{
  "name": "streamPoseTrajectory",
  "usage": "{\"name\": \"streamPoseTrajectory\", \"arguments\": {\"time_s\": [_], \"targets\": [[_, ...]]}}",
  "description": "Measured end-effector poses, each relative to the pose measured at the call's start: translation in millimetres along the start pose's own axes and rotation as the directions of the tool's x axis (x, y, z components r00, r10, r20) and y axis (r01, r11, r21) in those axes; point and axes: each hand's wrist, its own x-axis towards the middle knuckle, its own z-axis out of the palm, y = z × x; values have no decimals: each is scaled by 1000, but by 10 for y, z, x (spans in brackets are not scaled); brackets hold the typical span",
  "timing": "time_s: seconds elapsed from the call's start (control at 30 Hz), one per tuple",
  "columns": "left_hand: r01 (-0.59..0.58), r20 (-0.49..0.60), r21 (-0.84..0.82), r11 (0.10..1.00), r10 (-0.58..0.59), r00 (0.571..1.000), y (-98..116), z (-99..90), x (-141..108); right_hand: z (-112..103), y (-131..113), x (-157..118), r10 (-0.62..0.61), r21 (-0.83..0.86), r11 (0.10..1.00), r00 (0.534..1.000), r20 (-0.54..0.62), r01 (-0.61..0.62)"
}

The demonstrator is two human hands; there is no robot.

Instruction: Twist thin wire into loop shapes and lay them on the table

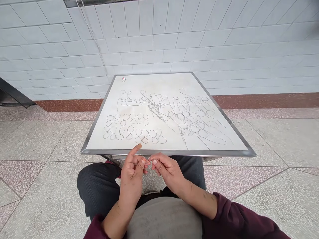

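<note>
Just off the table's front edge, my left hand (133,172) and my right hand (169,168) meet fingertip to fingertip. Both pinch a thin piece of wire (141,155), which curves up a little between them; most of it is hidden by the fingers. The left index finger sticks out toward the table. On the white tabletop ahead lie several figure-eight wire loops (129,132) at the left front. A tangled pile of long wires (156,104), many with a round loop at one end, covers the middle and reaches to the right side.
The white table (149,81) has a grey metal rim and stands close to a white tiled wall (159,43). A small white and red object (124,79) sits at its far left corner. A thin cord (96,43) hangs down the wall. Speckled floor tiles (59,186) surround the table.
</note>
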Motion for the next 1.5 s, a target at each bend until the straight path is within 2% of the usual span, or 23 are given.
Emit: {"name": "streamPoseTrajectory", "arguments": {"time_s": [0.1, 0.3, 0.47, 0.67, 0.87, 1.23, 1.5], "targets": [[-5, 51, -5, 1000, 5, 999, 7, -8, 6, -4, 2, 1, 9, -12, 1000, 1000, -12, -9], [0, 108, -28, 1000, 3, 994, -13, -28, 34, 26, 46, 7, 87, 121, 989, 996, -23, -83], [-19, 103, 3, 1000, 18, 995, -48, -36, 47, 14, 69, 6, 45, 77, 996, 999, -7, -45], [-37, 143, 79, 996, 25, 989, -44, -65, 40, -35, 109, 22, 51, 41, 998, 996, 72, -54], [-39, 165, 157, 987, 12, 986, -18, -70, 52, -44, 98, 14, 30, 3, 1000, 998, 61, -30], [-95, 254, 285, 954, 20, 967, -18, -116, 59, -53, 145, 21, 49, 52, 997, 995, 86, -53], [-103, 277, 261, 960, 27, 960, -22, -143, 60, -26, 179, 26, 53, 115, 991, 996, 74, -61]]}}
